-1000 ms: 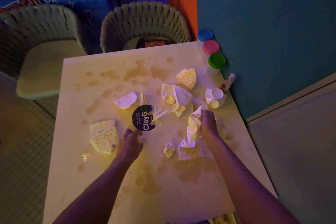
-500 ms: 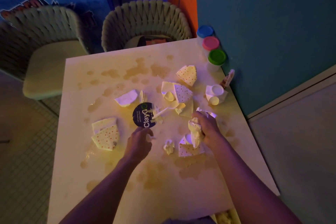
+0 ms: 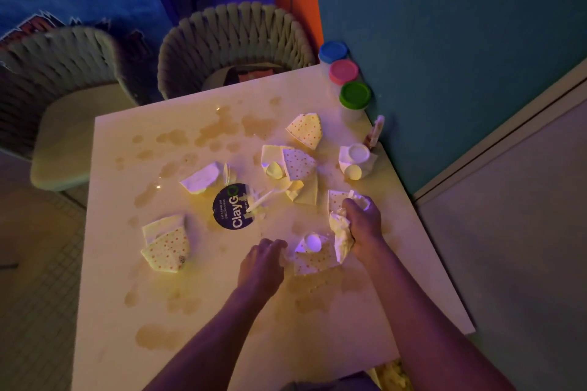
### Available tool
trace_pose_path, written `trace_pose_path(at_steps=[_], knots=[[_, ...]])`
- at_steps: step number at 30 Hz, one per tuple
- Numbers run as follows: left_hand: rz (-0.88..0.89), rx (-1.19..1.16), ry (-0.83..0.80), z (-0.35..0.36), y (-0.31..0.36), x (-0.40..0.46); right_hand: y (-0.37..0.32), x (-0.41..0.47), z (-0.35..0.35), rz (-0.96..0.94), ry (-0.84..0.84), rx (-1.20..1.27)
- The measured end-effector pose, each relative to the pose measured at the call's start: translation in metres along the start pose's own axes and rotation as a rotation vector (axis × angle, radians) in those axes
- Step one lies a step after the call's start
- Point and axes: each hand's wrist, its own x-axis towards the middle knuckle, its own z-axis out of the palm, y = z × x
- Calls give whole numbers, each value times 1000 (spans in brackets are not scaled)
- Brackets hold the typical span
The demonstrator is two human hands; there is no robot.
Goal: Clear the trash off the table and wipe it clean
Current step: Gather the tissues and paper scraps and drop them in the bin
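Observation:
The stained white table (image 3: 222, 320) is strewn with trash. My right hand (image 3: 363, 220) grips a wad of crumpled napkins (image 3: 341, 236) at the right of the table. My left hand (image 3: 263, 263) lies just left of a dotted napkin (image 3: 313, 262) with a small white ball (image 3: 313, 242) on it. Its fingers curl down over a small crumpled scrap, which they hide. More dotted napkins lie at the left (image 3: 166, 249), at the middle (image 3: 297, 163) and at the back (image 3: 305, 131). A dark round ClayGo disc (image 3: 231, 209) sits mid-table beside a white plastic spoon (image 3: 265, 197).
A torn white cup (image 3: 200, 176) and crushed white cups (image 3: 354, 160) lie on the table. Three tubs with blue (image 3: 333, 51), pink (image 3: 343, 71) and green (image 3: 354, 94) lids stand against the teal wall. Two woven chairs (image 3: 232, 38) stand behind the table.
My left hand moved right from beside the ClayGo disc to the small crumpled scrap and now covers it. My right hand, still holding the wad, shifted slightly.

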Motion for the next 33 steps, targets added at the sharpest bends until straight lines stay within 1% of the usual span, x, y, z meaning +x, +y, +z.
trace_pose_path(at_steps=[4, 8, 11, 14, 17, 24, 28, 31, 33], knots=[[16, 89, 14, -3, 3, 4, 0, 7, -17, 0, 23, 34], [-24, 71, 18, -4, 3, 8, 5, 14, -34, 58, 22, 55], [-48, -23, 85, -8, 6, 7, 9, 16, -42, 96, 35, 53], [-41, -174, 175, -13, 12, 4, 10, 16, -47, 90, 98, 46], [-29, -301, 182, -18, 25, -1, 11, 12, -48, 85, 135, 68], [113, -421, 185, -23, 58, -14, 15, -11, -42, 40, 126, 151], [187, -405, 188, -22, 66, -24, 20, -31, -46, -3, 151, 128], [259, -404, 155, -18, 66, -31, 24, -51, -56, -31, 178, 105], [305, -389, 131, -16, 67, -36, 32, -68, -66, -19, 204, 114]])
